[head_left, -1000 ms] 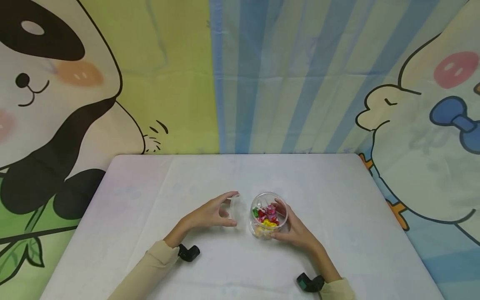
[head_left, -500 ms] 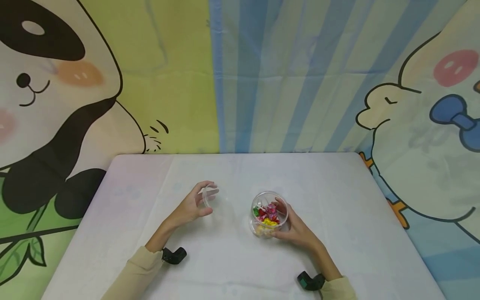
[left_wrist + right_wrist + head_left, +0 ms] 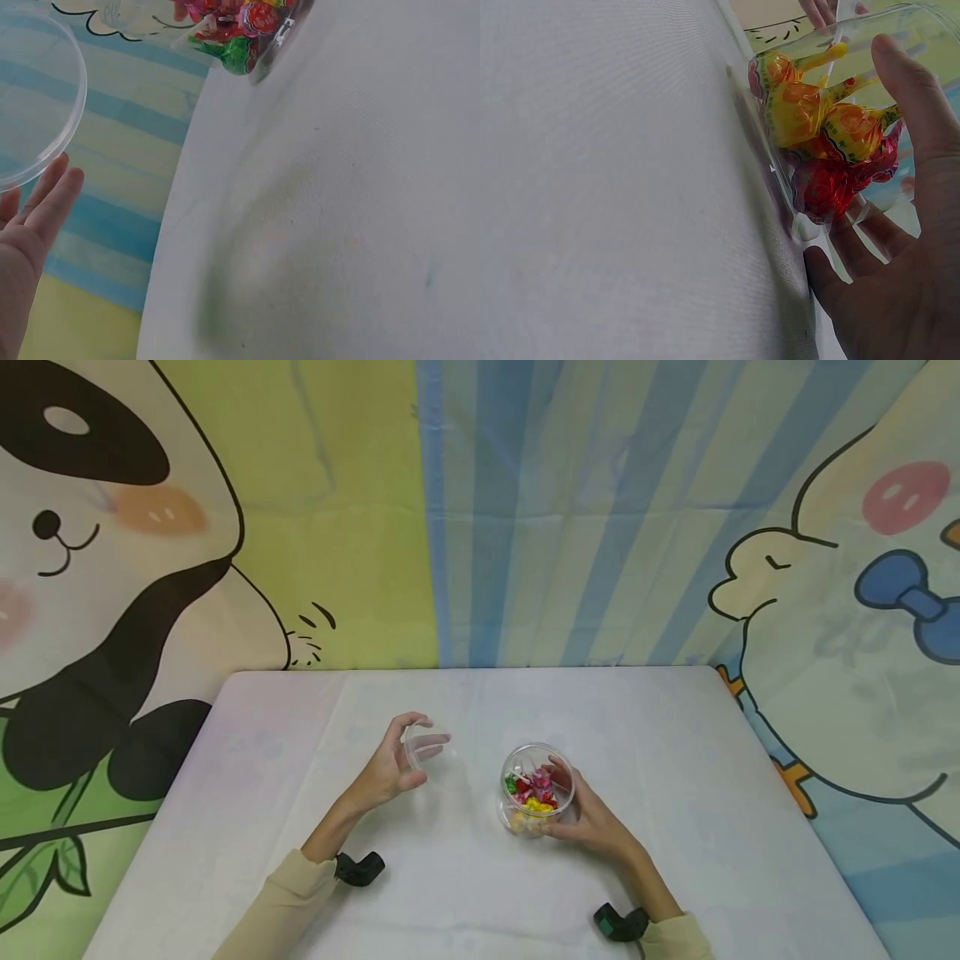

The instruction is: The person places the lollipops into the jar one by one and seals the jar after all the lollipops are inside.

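A clear plastic jar [image 3: 504,814] stands on the white table, holding several lollipops [image 3: 534,787] in red, pink, green and yellow wrappers. My right hand [image 3: 597,820] grips the jar from its right side, thumb toward me and fingers round the far side. In the right wrist view, yellow and red lollipops [image 3: 799,112] lie near the jar's bottom with their sticks slanting up. Left of the jar and raised above the table, my left hand [image 3: 381,774] holds a round transparent lid [image 3: 81,94] by its rim, tilted on edge. The jar's top is uncovered.
A white cloth covers the table [image 3: 645,718], whose far edge meets a cartoon-printed backdrop [image 3: 525,527]. Black wrist cameras sit on the left wrist [image 3: 360,869] and the right wrist [image 3: 621,923].
My left hand has moved left and away from the jar with the lid, then slightly farther forward, turning the lid more. The right hand and jar have stayed in place.
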{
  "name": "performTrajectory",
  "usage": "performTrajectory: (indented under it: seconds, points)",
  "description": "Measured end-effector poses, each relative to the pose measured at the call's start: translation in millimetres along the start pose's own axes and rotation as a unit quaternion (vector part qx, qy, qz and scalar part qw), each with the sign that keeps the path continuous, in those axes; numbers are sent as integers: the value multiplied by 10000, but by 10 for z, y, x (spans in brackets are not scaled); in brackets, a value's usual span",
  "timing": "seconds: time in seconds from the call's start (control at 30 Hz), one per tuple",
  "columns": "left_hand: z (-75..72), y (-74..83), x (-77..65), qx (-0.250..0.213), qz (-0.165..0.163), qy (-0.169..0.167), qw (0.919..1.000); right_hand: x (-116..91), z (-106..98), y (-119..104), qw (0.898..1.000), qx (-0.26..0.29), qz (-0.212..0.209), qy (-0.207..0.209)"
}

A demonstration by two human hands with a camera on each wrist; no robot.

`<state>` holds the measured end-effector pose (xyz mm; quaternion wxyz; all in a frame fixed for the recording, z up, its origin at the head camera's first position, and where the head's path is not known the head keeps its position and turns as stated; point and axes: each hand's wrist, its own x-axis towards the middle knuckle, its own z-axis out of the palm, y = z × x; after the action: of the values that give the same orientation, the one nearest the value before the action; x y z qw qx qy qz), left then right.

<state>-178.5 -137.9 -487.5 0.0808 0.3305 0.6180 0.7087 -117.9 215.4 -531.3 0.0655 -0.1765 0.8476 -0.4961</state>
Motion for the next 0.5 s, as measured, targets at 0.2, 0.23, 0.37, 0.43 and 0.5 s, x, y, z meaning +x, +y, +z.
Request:
performTrajectory:
  seconds: [0.2, 0.23, 0.37, 0.43, 0.5]
  points:
    - [52, 101, 83, 604, -191, 420, 9971, -2, 4, 2, 10000, 9, 11, -7]
    - [62, 130, 98, 951, -242, 499, 9939, -2, 4, 3, 10000, 11, 10, -6]
    - [114, 249, 146, 2694, -51, 639, 9609, 1, 1, 4, 10000, 17, 7, -5]
    - [146, 304, 165, 3372, 158, 601, 9394, 4, 0, 3, 10000, 14, -5, 4]
    - [181, 359, 180, 3834, 312, 527, 9215, 4, -1, 7, 10000, 16, -18, 11]
